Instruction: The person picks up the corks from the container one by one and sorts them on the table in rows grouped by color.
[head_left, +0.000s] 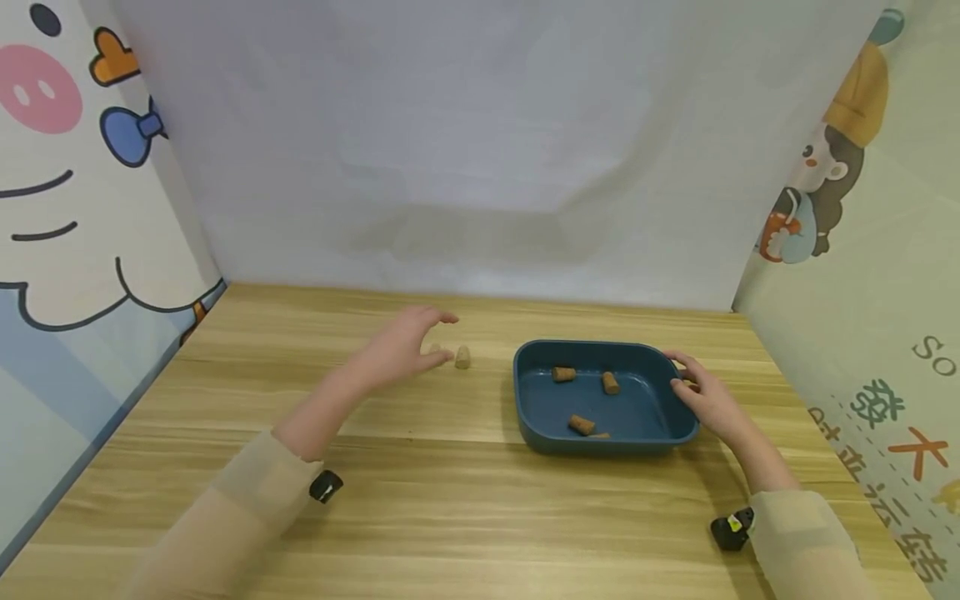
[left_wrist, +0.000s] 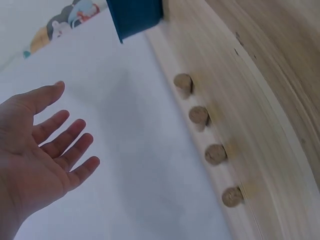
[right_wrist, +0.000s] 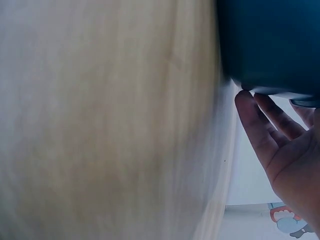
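My left hand point(head_left: 405, 346) hovers over the table with thumb and fingers spread apart, holding nothing. Just past its fingertips a tapered cork stopper point(head_left: 462, 357) stands on the wood, and another is partly hidden behind the hand. The left wrist view shows several corks point(left_wrist: 215, 154) in a row, apart from the spread left hand point(left_wrist: 47, 150). My right hand point(head_left: 708, 400) touches the right end of a blue rectangular tray point(head_left: 607, 446), fingertips at its rim. Inside the tray lie several corks point(head_left: 611, 383), one mostly hidden by the front wall.
The wood-grain table point(head_left: 450, 517) runs back to a pale hanging cloth point(head_left: 465, 150). Printed cartoon panels point(head_left: 60, 192) stand on both sides. A small black device point(head_left: 326, 486) is worn at each wrist.
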